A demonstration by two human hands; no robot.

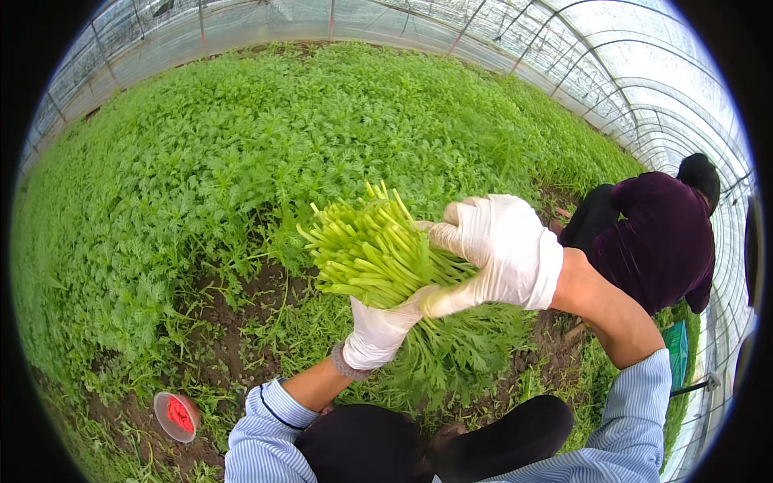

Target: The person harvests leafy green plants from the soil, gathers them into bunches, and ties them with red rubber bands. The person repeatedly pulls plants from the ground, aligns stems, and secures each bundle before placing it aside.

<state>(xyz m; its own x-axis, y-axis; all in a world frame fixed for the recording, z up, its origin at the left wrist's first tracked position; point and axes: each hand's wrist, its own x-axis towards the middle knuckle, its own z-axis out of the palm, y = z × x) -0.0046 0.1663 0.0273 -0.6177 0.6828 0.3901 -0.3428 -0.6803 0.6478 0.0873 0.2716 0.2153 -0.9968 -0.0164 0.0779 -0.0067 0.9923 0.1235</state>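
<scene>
A thick bundle of leafy greens (374,253) is held in front of me, its cut pale-green stem ends facing up and left and its feathery leaves hanging down to the right. My left hand (380,332), in a white glove, grips the bundle from below; its fingers are mostly hidden behind the stems. Above and to the right, my right hand (495,253), also gloved in white, lies over the bundle with its thumb near my left hand and its fingers curved at the stems. Whether its fingers close on the stems is hard to tell.
Dense rows of growing greens (290,121) spread ahead and left. A clear plastic cup (188,425) with red ties stands on the soil at lower left. At right a person in a dark purple top (658,241) crouches, near a green bag (675,353). Greenhouse film walls curve around.
</scene>
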